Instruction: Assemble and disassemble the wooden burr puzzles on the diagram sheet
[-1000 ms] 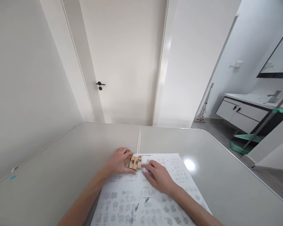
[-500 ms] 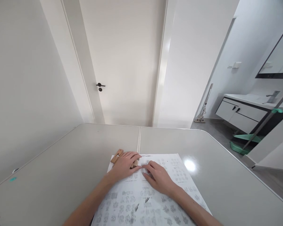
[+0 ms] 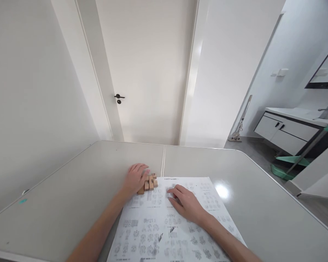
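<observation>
Several small wooden blocks [image 3: 151, 183] lie side by side at the upper left part of a printed paper sheet [image 3: 153, 233]. My left hand [image 3: 135, 179] curves over the left end of this group from beyond the sheet's edge. Its fingers and thumb close around a wooden block [image 3: 141, 191], most of which the hand hides. To the right, my right hand [image 3: 186, 202] rests on the sheet, apart from the blocks. Its thumb and forefinger are separated, the fingers loosely bent, and nothing shows between them. The sheet carries rows of small grey drawings with printed lines.
The sheet lies on a pale table [image 3: 207, 162] with a seam down its middle. Behind stands a white door [image 3: 150, 80]. At the right are a washbasin cabinet [image 3: 287, 127], a mop [image 3: 240, 123] and a green dustpan [image 3: 281, 171].
My left hand has moved left and away, uncovering the row of wooden blocks and covering the piece at its left end. My right hand stays nearly in place. The view has shifted slightly.
</observation>
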